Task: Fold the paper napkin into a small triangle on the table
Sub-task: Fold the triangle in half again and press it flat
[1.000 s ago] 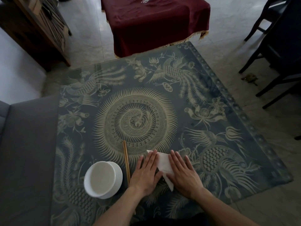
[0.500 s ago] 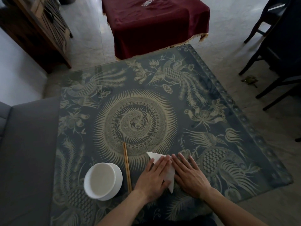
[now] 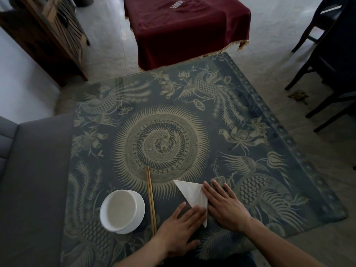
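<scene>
Both forearms are bare, with no sleeves, the left hand (image 3: pixel 181 226) and right hand (image 3: pixel 226 206) ungloved.

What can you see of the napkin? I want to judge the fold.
The napkin is white paper, folded into a flat triangle on the patterned table. One sharp corner points up-left, another toward the person. The left hand presses its near part; the right hand lies flat along its right edge. Chopsticks lie apart to its left.

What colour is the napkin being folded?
White; the napkin shows clearly in the head view.
</scene>
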